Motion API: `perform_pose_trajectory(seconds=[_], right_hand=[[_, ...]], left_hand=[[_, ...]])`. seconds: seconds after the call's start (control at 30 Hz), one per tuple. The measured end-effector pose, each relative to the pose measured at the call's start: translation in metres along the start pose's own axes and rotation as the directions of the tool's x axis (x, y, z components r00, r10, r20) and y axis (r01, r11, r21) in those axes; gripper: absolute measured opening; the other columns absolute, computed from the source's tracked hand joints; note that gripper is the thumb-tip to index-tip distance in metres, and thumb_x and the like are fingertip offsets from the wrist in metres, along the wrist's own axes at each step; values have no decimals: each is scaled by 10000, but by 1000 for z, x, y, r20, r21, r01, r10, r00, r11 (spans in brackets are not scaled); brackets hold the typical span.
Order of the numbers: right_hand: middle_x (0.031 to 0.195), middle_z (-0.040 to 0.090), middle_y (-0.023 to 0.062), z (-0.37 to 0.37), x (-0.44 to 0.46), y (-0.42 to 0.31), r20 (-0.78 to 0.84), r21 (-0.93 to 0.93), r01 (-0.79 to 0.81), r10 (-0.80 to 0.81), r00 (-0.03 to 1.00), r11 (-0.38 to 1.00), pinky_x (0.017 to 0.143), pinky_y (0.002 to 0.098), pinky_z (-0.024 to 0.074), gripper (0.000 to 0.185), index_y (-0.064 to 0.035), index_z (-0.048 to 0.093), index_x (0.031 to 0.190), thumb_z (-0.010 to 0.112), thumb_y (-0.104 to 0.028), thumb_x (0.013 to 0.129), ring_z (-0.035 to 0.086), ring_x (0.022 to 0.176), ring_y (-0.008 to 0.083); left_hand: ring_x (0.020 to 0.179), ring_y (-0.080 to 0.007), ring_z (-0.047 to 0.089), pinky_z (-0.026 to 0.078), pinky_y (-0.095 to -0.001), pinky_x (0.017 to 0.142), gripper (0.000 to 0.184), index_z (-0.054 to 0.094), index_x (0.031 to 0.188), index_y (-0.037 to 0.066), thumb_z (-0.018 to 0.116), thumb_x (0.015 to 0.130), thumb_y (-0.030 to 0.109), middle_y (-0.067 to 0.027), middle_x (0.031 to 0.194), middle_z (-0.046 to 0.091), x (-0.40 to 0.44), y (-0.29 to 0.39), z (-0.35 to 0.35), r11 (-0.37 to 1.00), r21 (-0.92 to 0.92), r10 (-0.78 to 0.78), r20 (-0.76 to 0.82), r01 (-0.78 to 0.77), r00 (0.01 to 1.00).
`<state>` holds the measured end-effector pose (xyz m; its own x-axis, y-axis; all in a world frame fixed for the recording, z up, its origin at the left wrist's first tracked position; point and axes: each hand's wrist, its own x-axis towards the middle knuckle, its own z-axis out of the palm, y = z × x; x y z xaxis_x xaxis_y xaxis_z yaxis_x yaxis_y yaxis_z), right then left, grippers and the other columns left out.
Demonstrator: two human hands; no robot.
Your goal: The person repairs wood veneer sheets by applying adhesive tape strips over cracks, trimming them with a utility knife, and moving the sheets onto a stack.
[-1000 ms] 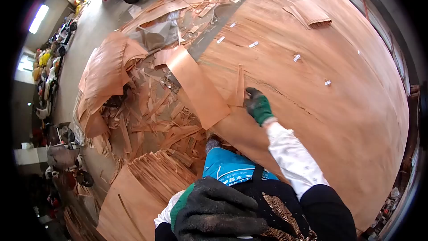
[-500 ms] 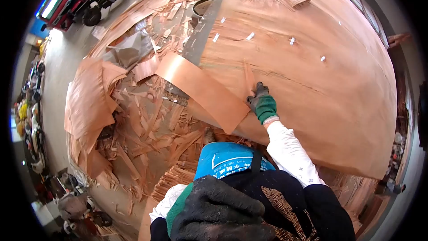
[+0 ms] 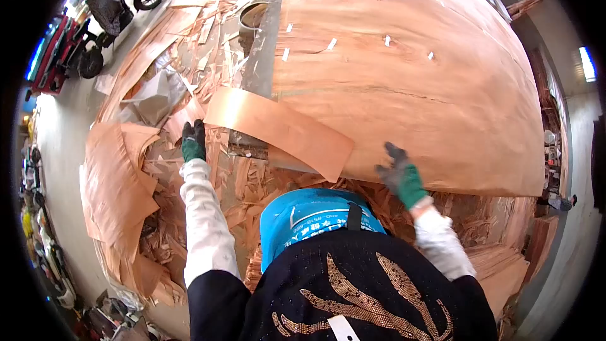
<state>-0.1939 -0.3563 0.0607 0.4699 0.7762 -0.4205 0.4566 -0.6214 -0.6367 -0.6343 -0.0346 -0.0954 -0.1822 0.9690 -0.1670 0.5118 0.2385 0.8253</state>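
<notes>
A curved strip of wood veneer (image 3: pixel 278 127) lies across the near left edge of a large stack of veneer sheets (image 3: pixel 416 120), its left end hanging past the edge. My left hand (image 3: pixel 194 141), in a black and green glove, is at that left end, fingers stretched out; whether it touches the strip is unclear. My right hand (image 3: pixel 404 173), gloved the same way, is over the near edge of the stack, right of the strip's other end. Its fingers are spread with nothing in them. Several small white tape pieces (image 3: pixel 332 44) dot the top sheet, which has a long crack.
Veneer scraps (image 3: pixel 208 38) litter the floor on the left, beside a bent pile of veneer (image 3: pixel 117 183). A round bucket (image 3: pixel 254 16) stands by the stack's far left edge. A motorbike (image 3: pixel 117 3) and a red vehicle (image 3: pixel 55 53) are farther back.
My left hand has gone from in front of my chest out to the strip's left end. My right hand has drawn back and right, and the narrow sliver beside it is gone from the sheet.
</notes>
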Motion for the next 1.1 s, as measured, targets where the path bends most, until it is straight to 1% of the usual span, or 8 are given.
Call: perform_pose_trajectory(seconds=[0.2, 0.23, 0.4, 0.47, 0.53, 0.6, 0.67, 1.1], right_hand=[[1308, 456, 230, 86, 53, -53, 1, -437, -35, 40, 999, 899, 899, 427, 473, 668, -64, 368, 1393, 660, -188, 805, 540, 1107, 389], [1257, 496, 224, 88, 58, -47, -20, -401, -5, -3, 1000, 916, 882, 430, 475, 599, -56, 424, 1343, 657, -180, 805, 553, 1080, 384], [986, 640, 157, 87, 71, -2, -82, -414, 349, -416, 906, 841, 755, 399, 500, 278, -21, 628, 1067, 650, -131, 813, 628, 861, 292], [1008, 650, 131, 76, 67, -8, -80, -31, 183, -185, 980, 983, 699, 358, 509, 201, -30, 649, 986, 647, -152, 826, 622, 803, 241], [973, 656, 70, 50, 64, -13, 64, 405, -86, 65, 996, 910, 537, 288, 490, 162, -41, 652, 949, 663, -150, 830, 571, 688, 140], [934, 646, 43, 8, 77, -4, 55, 593, 32, -80, 995, 804, 493, 277, 473, 162, -41, 652, 963, 652, -148, 841, 562, 673, 117], [899, 636, 26, -49, 85, -9, -5, 548, 125, -146, 989, 827, 473, 265, 463, 164, -37, 651, 980, 644, -134, 847, 557, 663, 107], [776, 636, 71, -241, 251, 110, -76, 167, 71, -59, 995, 983, 494, 293, 505, 224, -42, 655, 999, 629, -75, 779, 575, 539, 149]], left_hand=[[1033, -487, 523, 404, -557, 858, 687, 449, 1342, 324, 624, 757, 639, -160, 1292, 521, 42, -19, 29, 671, -164, -593, 466, 723, 656], [1018, -394, 549, 385, -555, 875, 643, 513, 1285, 219, 616, 787, 611, -114, 1184, 582, 46, -27, 32, 567, -205, -584, 582, 798, 565], [1151, -338, 485, 341, -448, 1013, 508, 519, 1255, 63, 533, 889, 414, -137, 1222, 553, 79, -79, 50, 357, -585, -217, 706, 728, 674], [1231, -353, 440, 322, -414, 1068, 477, 489, 1291, 22, 486, 926, 329, -175, 1300, 513, 117, -135, 61, 816, -577, 236, 391, 37, 890], [1278, -346, 418, 318, -394, 1093, 468, 454, 1327, -1, 465, 947, 271, -183, 1343, 496, 119, -125, 47, 826, -395, 496, 173, -401, 851], [1234, -274, 475, 397, -409, 1026, 380, 502, 1277, 58, 502, 941, 234, -110, 1301, 541, 76, -56, 32, 787, -572, 361, 121, -232, 925], [1111, -222, 580, 479, -448, 949, 264, 605, 1156, 119, 585, 900, 178, -43, 1184, 622, -4, 59, 20, 226, -908, -67, 347, 353, 935], [929, -249, 623, 514, -450, 788, 108, 615, 970, 141, 556, 880, 129, -57, 983, 676, -150, 122, 237, 181, -812, -106, 545, 555, 832]])
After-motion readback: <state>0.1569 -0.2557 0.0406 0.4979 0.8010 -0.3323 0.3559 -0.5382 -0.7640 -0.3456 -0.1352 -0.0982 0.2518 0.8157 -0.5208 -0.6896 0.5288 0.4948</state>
